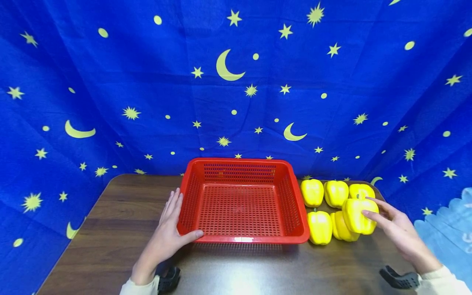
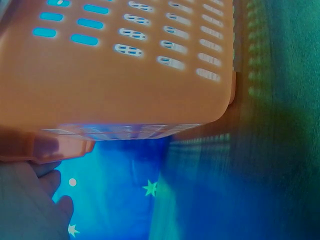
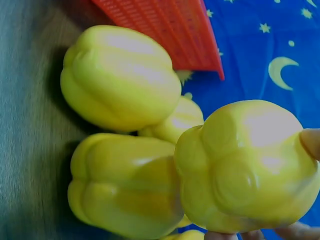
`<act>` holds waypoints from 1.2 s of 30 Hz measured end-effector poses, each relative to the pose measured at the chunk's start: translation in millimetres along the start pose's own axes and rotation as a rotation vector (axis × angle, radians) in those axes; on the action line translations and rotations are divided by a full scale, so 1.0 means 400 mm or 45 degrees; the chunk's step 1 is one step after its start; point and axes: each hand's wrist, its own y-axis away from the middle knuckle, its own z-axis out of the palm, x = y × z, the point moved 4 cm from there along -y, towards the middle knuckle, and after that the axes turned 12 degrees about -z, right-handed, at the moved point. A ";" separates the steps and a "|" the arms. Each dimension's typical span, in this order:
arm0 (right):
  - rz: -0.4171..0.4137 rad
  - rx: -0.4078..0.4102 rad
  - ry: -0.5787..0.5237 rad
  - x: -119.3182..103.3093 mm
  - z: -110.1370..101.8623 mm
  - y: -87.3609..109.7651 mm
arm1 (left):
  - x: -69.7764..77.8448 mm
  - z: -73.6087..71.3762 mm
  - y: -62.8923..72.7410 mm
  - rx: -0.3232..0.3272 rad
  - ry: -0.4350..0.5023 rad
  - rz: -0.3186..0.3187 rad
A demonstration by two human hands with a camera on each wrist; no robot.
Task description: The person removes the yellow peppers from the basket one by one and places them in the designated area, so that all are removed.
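A red plastic basket [image 1: 241, 239] with slotted walls stands on the table, nothing in it. At its left side rests my left hand [image 1: 167, 227], fingers extended along the outer wall and thumb lying over the front-left rim. My right hand [image 1: 400, 229] holds a yellow bell pepper [image 1: 357, 217] between thumb and fingers, raised above the others. In the right wrist view this pepper [image 3: 245, 170] shows its lobed underside. Several more yellow bell peppers [image 1: 320, 228] stand to the right of the basket; the held one partly covers two of them.
The brown wooden table [image 1: 110, 229] reaches to a blue curtain [image 1: 177, 90] printed with moons and stars behind it. A pale blue scalloped cloth [image 1: 451, 221] hangs at the right. Black wrist straps [image 1: 400, 278] sit on both wrists.
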 end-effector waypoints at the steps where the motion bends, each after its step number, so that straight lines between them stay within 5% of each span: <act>1: 0.013 0.010 -0.004 0.005 -0.002 -0.001 | 0.000 0.000 0.000 0.001 0.001 0.001; 18: 0.083 0.172 -0.127 0.088 -0.031 0.003 | 0.002 -0.002 0.004 0.014 -0.006 0.026; 36: 0.197 0.148 -0.084 0.146 -0.040 -0.001 | 0.000 0.000 0.003 0.012 0.007 0.034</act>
